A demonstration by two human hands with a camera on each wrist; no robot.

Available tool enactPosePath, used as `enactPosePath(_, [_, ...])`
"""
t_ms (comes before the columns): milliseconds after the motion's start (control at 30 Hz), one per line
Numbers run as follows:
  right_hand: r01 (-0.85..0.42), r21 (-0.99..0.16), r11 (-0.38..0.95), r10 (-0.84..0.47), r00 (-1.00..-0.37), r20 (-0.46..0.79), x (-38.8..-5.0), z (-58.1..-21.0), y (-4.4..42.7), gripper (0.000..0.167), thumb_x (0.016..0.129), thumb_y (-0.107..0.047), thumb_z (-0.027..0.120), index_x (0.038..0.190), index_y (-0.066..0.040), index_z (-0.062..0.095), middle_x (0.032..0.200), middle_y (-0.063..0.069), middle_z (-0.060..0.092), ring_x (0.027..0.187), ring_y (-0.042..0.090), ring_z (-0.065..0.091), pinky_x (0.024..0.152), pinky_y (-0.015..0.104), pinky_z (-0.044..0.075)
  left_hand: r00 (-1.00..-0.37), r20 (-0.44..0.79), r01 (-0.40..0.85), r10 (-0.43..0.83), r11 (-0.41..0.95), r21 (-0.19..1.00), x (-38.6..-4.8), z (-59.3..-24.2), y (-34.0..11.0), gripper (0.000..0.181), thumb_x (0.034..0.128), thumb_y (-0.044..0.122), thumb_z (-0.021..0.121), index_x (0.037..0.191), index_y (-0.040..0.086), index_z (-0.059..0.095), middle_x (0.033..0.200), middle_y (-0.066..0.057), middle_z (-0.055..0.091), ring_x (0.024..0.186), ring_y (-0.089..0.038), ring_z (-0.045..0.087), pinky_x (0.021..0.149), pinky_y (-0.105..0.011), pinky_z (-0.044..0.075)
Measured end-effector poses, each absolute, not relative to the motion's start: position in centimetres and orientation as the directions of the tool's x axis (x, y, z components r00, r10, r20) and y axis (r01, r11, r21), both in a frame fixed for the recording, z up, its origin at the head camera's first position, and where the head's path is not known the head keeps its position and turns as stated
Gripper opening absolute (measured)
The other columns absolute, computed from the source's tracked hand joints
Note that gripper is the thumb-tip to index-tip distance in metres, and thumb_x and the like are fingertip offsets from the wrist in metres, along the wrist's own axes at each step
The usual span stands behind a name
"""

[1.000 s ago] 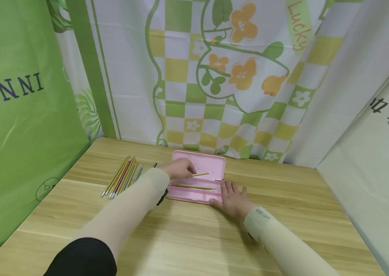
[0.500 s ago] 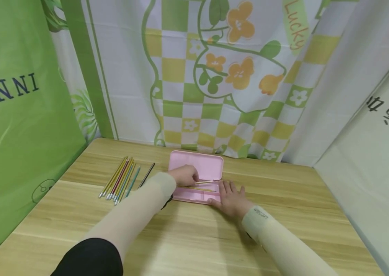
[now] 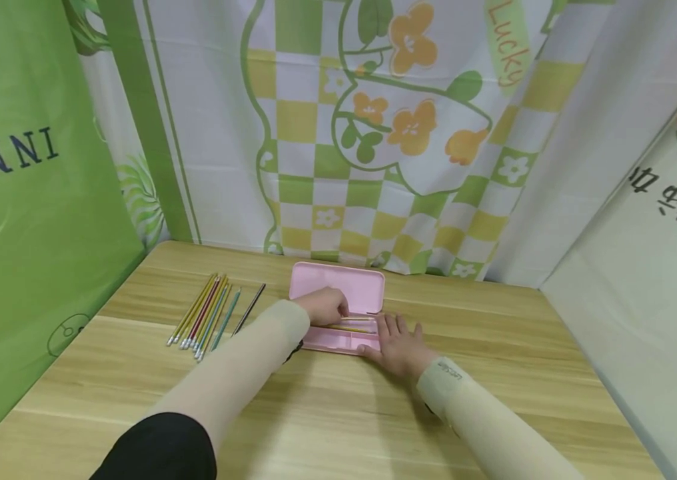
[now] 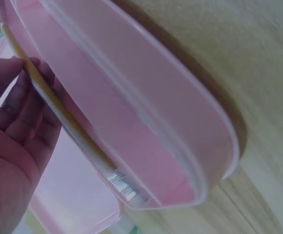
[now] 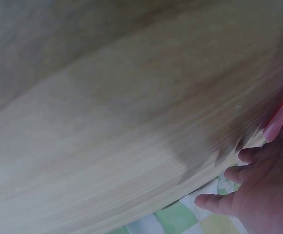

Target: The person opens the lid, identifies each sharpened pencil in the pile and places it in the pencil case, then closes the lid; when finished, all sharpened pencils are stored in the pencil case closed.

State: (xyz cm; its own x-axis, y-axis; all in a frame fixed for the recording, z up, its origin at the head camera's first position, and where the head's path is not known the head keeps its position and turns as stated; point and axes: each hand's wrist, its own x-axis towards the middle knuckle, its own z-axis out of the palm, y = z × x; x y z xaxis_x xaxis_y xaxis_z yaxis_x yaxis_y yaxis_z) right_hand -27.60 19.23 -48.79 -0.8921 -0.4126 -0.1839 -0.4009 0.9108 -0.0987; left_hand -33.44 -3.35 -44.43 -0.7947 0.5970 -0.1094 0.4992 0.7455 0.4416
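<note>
A pink pencil case (image 3: 338, 340) lies on the table with its lid (image 3: 344, 283) raised at the back. My left hand (image 3: 323, 305) is over the case's rear compartment and pinches a yellow pencil (image 4: 58, 107) between thumb and fingers. In the left wrist view this pencil's silver ferrule end lies inside the case, along the wall by the lid. Another yellow pencil (image 3: 347, 329) rests in the same compartment, partly hidden by the left hand. At the case's right end my right hand (image 3: 401, 350) presses with spread fingers, its thumb by the front rim.
Left of the case, several pencils (image 3: 200, 317) in yellow, red and blue lie side by side. A teal pencil (image 3: 226, 320) and a dark pencil (image 3: 248, 310) lie nearer the case. A patterned curtain (image 3: 326, 167) hangs behind the table (image 3: 464, 413).
My left hand has brought the pinched pencil down from in front of the lid into the rear compartment. My right hand stays at the case's right end.
</note>
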Motion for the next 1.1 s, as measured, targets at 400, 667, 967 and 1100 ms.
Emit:
enactPosePath(400, [-0.384, -0.124, 0.915, -0.402, -0.897, -0.183, -27.8, -48.8, 19.2, 0.108, 0.097, -0.081, 0.027, 0.162, 0.004, 0.013, 0.167, 0.026, 0.018, 0.152, 0.049, 0.015, 0.114, 0.077, 0.010, -0.836, -0.050, 0.450, 0.547, 0.733, 0.510, -33.3, -43.9, -5.2, 0.026, 0.0933, -0.005, 0.055, 0.108, 0.001, 0.076, 0.111, -0.010, 0.073, 0.111, -0.026, 0.065, 0.102, -0.039, 0.051])
enactPosePath(667, [-0.375, -0.134, 0.917, -0.396, -0.893, -0.215, -26.6, -46.9, 18.5, 0.103, 0.101, -0.074, 0.032, 0.161, 0.007, 0.013, 0.167, 0.026, 0.017, 0.152, 0.049, 0.015, 0.115, 0.076, 0.003, -0.853, -0.031, 0.429, 0.520, 0.735, 0.525, -32.9, -43.9, -8.0, 0.024, 0.0887, -0.007, 0.058, 0.105, -0.002, 0.075, 0.104, -0.012, 0.073, 0.096, -0.024, 0.065, 0.094, -0.038, 0.054])
enactPosePath(967, [-0.347, -0.101, 0.932, -0.361, -0.911, -0.197, -25.6, -45.8, 18.0, 0.099, 0.102, -0.069, 0.040, 0.160, 0.009, 0.019, 0.166, 0.026, 0.019, 0.151, 0.049, 0.018, 0.115, 0.076, 0.004, -0.880, -0.096, 0.344, 0.464, 0.765, 0.544, -32.3, -43.1, -10.1, 0.028, 0.0891, -0.009, 0.054, 0.110, -0.003, 0.073, 0.114, -0.016, 0.071, 0.109, -0.030, 0.065, 0.100, -0.042, 0.053])
enactPosePath(1100, [-0.350, -0.094, 0.932, -0.362, -0.912, -0.194, -25.6, -45.6, 18.0, 0.099, 0.102, -0.069, 0.040, 0.160, 0.008, 0.018, 0.167, 0.026, 0.019, 0.151, 0.049, 0.017, 0.115, 0.075, 0.004, -0.878, -0.090, 0.355, 0.470, 0.766, 0.536, -32.3, -43.0, -10.8, 0.028, 0.0903, -0.008, 0.055, 0.111, -0.005, 0.073, 0.115, -0.017, 0.071, 0.112, -0.032, 0.065, 0.101, -0.043, 0.052])
